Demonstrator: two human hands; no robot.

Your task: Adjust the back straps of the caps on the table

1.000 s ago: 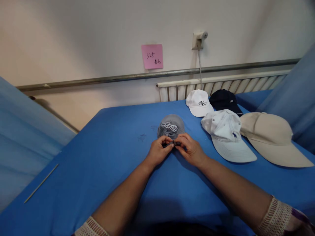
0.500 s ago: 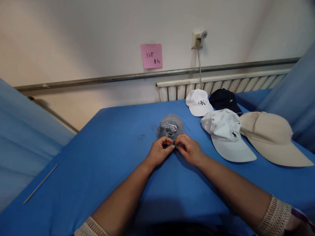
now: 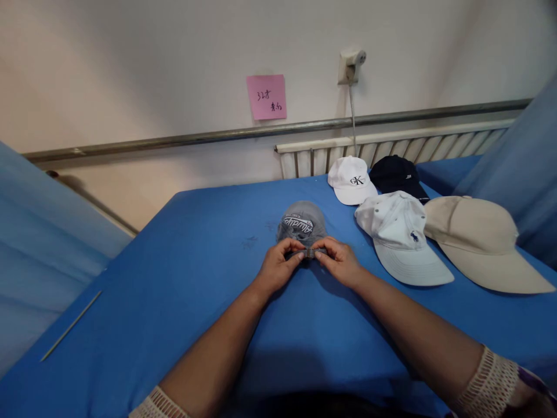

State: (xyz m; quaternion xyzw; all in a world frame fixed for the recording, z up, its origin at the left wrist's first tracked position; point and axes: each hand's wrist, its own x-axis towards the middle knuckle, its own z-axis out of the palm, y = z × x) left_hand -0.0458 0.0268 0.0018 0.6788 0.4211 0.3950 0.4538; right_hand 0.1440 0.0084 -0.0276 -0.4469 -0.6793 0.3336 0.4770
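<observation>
A grey fabric cap with a rounded crown and white lettering point(image 3: 302, 217) is on the worktop covered with blue cloth point(image 3: 209, 249), in front of the person. At its near edge, a narrow grey strap point(image 3: 304, 253) runs from one hand to the other, and on it sits a small metal-looking buckle point(image 3: 310, 252). Half a second ago the fingers of the two hands almost met over this place and covered it; now they have moved a little apart, so the buckle is seen between them. For the work in hand, this seems to mean that the strap is held out straight. Whether it is fully fastened, one cannot tell.

The cap looks faded and somewhat wrinkled near the strap; the lettering appears upside down to the viewer, and its brim is not visible. The left hand point(image 3: 278, 266) pinches the strap between thumb and fingers on one side of the buckle, and the right hand point(image 3: 342, 261) pinches it likewise on the other side.

Farther to the right stand a white cap with dark letters point(image 3: 351, 180), a black cap point(image 3: 398, 177), a pale grey cap with a small dark emblem point(image 3: 400, 238) and a large beige cap point(image 3: 483, 238). Far to the left lies a thin pale stick point(image 3: 72, 326).
</observation>
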